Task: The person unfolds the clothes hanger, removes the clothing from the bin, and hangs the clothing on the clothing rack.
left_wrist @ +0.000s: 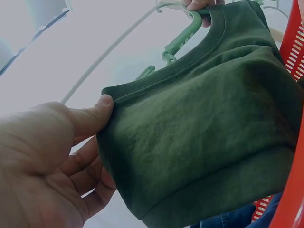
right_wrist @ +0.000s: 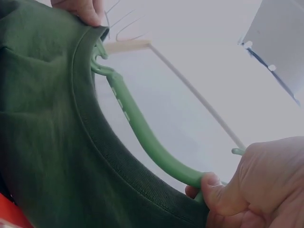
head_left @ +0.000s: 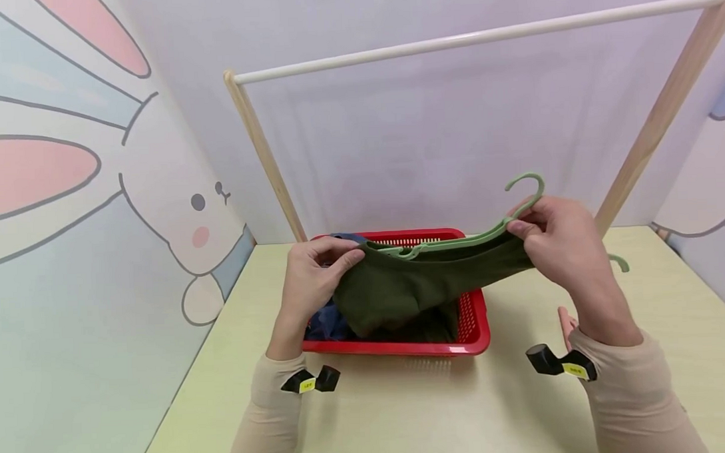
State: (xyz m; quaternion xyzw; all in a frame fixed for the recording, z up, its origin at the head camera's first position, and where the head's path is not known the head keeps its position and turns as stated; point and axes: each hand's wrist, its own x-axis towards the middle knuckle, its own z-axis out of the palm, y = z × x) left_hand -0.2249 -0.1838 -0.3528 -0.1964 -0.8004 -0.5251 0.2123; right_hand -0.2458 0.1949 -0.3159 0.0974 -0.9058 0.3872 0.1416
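A dark green garment (head_left: 412,285), probably a shirt, is stretched between both hands by its ribbed neckline, its lower part hanging into the basket. At the left end of the neckline my left hand (head_left: 310,275) pinches the fabric between thumb and fingers. My right hand (head_left: 561,246) grips a light green hanger (right_wrist: 142,133) just below its hook, with the neckline's other end at the fingers. One hanger arm reaches left along the neck opening, and its notched tip (head_left: 411,253) lies at the collar near the left hand. The hanger's other arm is hidden behind the right hand and cloth.
Under the garment a red basket (head_left: 397,348) holds dark blue clothing (head_left: 328,324). Behind it stands a rack with a white rail (head_left: 482,39) and wooden posts (head_left: 664,116). On the table, right of the basket, are a pink object (head_left: 565,323) and another green hook (head_left: 620,263).
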